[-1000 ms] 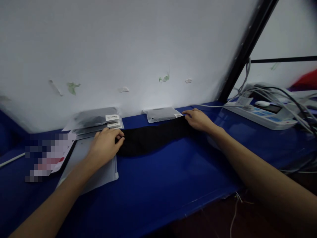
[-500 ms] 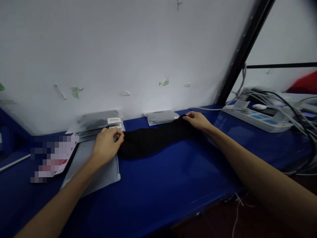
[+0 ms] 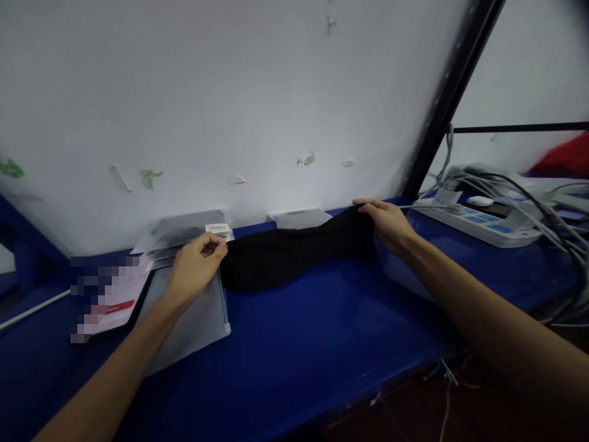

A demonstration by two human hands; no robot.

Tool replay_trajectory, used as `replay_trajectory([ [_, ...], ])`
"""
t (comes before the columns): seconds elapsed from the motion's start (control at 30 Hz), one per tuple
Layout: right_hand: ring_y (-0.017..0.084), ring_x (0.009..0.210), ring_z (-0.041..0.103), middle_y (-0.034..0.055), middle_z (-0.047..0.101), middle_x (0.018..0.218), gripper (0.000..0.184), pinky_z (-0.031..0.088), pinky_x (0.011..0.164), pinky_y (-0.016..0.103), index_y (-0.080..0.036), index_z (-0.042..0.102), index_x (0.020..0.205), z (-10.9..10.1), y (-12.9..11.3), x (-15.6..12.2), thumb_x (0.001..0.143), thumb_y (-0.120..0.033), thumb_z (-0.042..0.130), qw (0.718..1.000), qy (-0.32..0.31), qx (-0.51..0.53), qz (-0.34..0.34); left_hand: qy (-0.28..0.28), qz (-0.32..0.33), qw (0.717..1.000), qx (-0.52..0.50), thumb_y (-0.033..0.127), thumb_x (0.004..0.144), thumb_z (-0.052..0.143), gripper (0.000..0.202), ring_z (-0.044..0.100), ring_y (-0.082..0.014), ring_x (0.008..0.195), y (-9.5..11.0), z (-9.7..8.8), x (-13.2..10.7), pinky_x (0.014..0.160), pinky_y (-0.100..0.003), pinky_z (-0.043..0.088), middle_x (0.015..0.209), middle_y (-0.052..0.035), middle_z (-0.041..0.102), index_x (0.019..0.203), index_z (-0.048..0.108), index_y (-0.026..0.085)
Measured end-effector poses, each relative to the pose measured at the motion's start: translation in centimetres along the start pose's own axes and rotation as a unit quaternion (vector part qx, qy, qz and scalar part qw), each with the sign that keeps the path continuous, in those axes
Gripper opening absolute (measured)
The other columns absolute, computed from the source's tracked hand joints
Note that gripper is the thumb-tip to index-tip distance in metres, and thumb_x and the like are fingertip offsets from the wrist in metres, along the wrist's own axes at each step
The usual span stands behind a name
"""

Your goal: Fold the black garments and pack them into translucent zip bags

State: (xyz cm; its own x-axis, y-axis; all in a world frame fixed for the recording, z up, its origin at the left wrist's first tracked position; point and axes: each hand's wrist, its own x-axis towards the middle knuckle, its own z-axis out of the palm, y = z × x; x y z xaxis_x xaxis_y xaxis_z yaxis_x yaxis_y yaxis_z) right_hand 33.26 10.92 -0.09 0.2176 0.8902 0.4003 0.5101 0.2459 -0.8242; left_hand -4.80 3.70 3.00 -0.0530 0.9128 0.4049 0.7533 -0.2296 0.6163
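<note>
A long piece of black cloth (image 3: 294,253) is stretched between my two hands over the blue table (image 3: 294,344). My left hand (image 3: 196,264) pinches its left end between thumb and fingertips. Its right end is gripped by my right hand (image 3: 389,224), held a little higher near the wall. The cloth sags in the middle; whether it touches the table I cannot tell. Under and beside my left hand lies a translucent zip bag (image 3: 193,337). Behind the cloth, a second packet (image 3: 301,218) is partly covered.
Packed bags with white labels (image 3: 188,227) are stacked by the wall at left. A phone or tablet (image 3: 124,310) with a lit screen lies left of the zip bag. A white power strip (image 3: 488,227) and tangled cables (image 3: 534,196) occupy the right side.
My right hand has moved right and slightly up, lifting and spreading the right end of the cloth. My left hand keeps its pinch. The view has shifted slightly.
</note>
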Motion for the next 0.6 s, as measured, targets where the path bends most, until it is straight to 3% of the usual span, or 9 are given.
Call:
replay_trajectory([
  [0.07,0.020,0.079,0.064,0.0023,0.069,0.082,0.028,0.051,0.073,0.032,-0.021,0.069,0.099,-1.5,-0.4,-1.2,0.079,-0.031,0.053,1.000,0.012,0.012,-0.018,-0.047,0.057,0.995,-0.063,0.035,0.084,0.053,0.015,0.058,-0.0171,0.076,0.7,-1.1,-0.3,0.070,-0.029,0.044,0.079,0.0016,0.061,0.081,0.059,0.022],
  [0.13,0.021,0.081,0.063,0.0019,0.069,0.083,0.019,0.050,0.078,0.035,-0.022,0.069,0.088,-3.4,-0.6,-3.0,0.078,-0.034,0.057,0.999,0.000,-0.005,-0.050,-0.129,0.107,0.982,-0.089,0.038,0.087,0.051,0.018,0.056,-0.0158,0.073,1.8,-2.3,-0.8,0.066,-0.027,0.043,0.076,0.0020,0.059,0.079,0.058,0.022],
  [0.23,0.024,0.082,0.064,0.0038,0.068,0.084,0.020,0.050,0.081,0.041,-0.023,0.067,0.080,-6.6,-0.6,-6.0,0.080,-0.041,0.059,0.989,-0.096,-0.064,-0.094,-0.283,0.112,0.952,-0.035,0.039,0.090,0.049,0.020,0.059,-0.0158,0.069,3.7,-3.3,-1.9,0.066,-0.028,0.044,0.070,0.0022,0.063,0.088,0.062,0.024],
  [0.3,0.027,0.087,0.064,0.0049,0.068,0.088,0.023,0.049,0.084,0.044,-0.025,0.067,0.082,-8.4,-0.5,-7.8,0.082,-0.047,0.060,0.972,-0.168,-0.099,-0.131,-0.332,0.107,0.937,0.010,0.039,0.091,0.048,0.021,0.059,-0.0149,0.060,4.8,-3.0,-2.8,0.061,-0.027,0.044,0.061,0.0040,0.062,0.092,0.064,0.025],
  [0.37,0.028,0.086,0.064,0.0049,0.068,0.087,0.027,0.050,0.081,0.045,-0.027,0.066,0.083,-9.4,-0.3,-9.0,0.086,-0.052,0.055,0.962,-0.186,-0.127,-0.155,-0.320,0.107,0.940,0.047,0.040,0.092,0.047,0.023,0.056,-0.0135,0.053,5.4,-2.0,-3.6,0.054,-0.026,0.040,0.055,0.0052,0.059,0.090,0.065,0.025],
  [0.43,0.029,0.084,0.064,0.0046,0.068,0.086,0.029,0.050,0.077,0.045,-0.029,0.065,0.083,-9.6,-0.2,-9.4,0.088,-0.054,0.051,0.960,-0.163,-0.148,-0.171,-0.275,0.124,0.950,0.084,0.039,0.093,0.045,0.024,0.055,-0.0135,0.053,5.5,-0.8,-4.1,0.052,-0.026,0.038,0.059,0.0046,0.060,0.088,0.064,0.025],
  [0.53,0.029,0.090,0.064,0.0053,0.069,0.092,0.027,0.051,0.081,0.047,-0.029,0.065,0.089,-8.2,-0.3,-9.1,0.089,-0.053,0.052,0.955,-0.139,-0.170,-0.198,-0.198,0.188,0.949,0.157,0.035,0.093,0.045,0.023,0.060,-0.0175,0.072,4.9,0.8,-4.4,0.065,-0.031,0.044,0.079,0.0007,0.067,0.091,0.064,0.024],
  [0.6,0.030,0.099,0.063,0.0068,0.069,0.101,0.027,0.050,0.088,0.048,-0.028,0.066,0.095,-6.9,-0.2,-8.7,0.089,-0.051,0.054,0.944,-0.153,-0.188,-0.223,-0.162,0.233,0.937,0.205,0.036,0.094,0.046,0.024,0.060,-0.0217,0.090,4.3,1.6,-4.5,0.080,-0.037,0.045,0.095,-0.0025,0.068,0.098,0.065,0.022],
])
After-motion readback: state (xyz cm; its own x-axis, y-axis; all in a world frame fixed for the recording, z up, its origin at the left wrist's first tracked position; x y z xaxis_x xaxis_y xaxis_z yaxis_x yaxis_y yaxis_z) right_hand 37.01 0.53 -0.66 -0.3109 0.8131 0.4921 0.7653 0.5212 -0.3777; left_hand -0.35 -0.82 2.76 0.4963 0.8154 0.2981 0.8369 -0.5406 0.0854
